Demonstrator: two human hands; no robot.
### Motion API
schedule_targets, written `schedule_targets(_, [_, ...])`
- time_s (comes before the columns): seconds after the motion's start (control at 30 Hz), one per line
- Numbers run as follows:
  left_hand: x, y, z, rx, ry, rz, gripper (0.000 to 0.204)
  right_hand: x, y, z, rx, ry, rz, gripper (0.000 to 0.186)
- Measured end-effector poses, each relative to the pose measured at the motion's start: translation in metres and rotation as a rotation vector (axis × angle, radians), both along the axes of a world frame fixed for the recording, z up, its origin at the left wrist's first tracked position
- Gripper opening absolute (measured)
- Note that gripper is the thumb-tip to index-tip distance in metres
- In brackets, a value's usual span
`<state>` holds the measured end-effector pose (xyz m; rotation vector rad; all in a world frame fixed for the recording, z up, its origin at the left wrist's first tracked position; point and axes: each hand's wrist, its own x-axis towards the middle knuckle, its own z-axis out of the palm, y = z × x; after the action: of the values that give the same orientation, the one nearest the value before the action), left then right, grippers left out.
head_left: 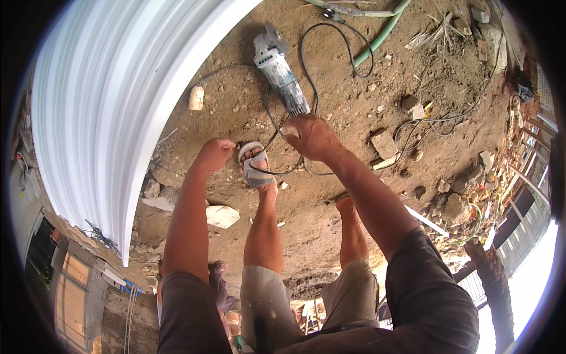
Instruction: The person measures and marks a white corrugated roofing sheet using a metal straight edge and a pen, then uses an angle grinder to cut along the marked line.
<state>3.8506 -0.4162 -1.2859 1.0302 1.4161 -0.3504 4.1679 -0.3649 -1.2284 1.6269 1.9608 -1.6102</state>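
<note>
Left of the sandal (pixel 259 176), the left hand (pixel 216 154) curls its fingers together; rightward, the nearer right hand (pixel 313 138), its grip impossible to tell, adjoins the angle grinder (pixel 282 75), lying beyond the sandal, long axis slanting away leftward

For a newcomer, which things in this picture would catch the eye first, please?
Probably the large white ribbed sheet, filling the upper left. Next comes the grey-and-teal angle grinder, upper centre against brown dirt, with the right hand at its rear end.
</note>
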Motion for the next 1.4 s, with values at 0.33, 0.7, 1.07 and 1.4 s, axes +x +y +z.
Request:
schedule_targets(0.33, [0.045, 0.076, -0.018, 0.694, 0.76, 0.293, 0.058, -0.023, 0.052, -0.075, -0.017, -0.238, -0.376, 0.096])
schedule_targets(0.7, [-0.003, -0.003, -0.037, 0.468, 0.476, 0.556, 0.055, 0.027, -0.064, -0.016, -0.254, 0.482, -0.974, 0.069])
schedule_targets(1.07, [0.024, -0.147, 0.096, 0.126, 0.07, 0.791, 0.05, 0.186, -0.183, -0.058, -0.079, -0.498, -1.144, 0.07])
schedule_targets(1.4, [0.073, -0.164, 0.119, -0.102, -0.197, 0.682, 0.082, 0.244, -0.046, -0.075, 0.182, -0.548, -1.169, 0.072])
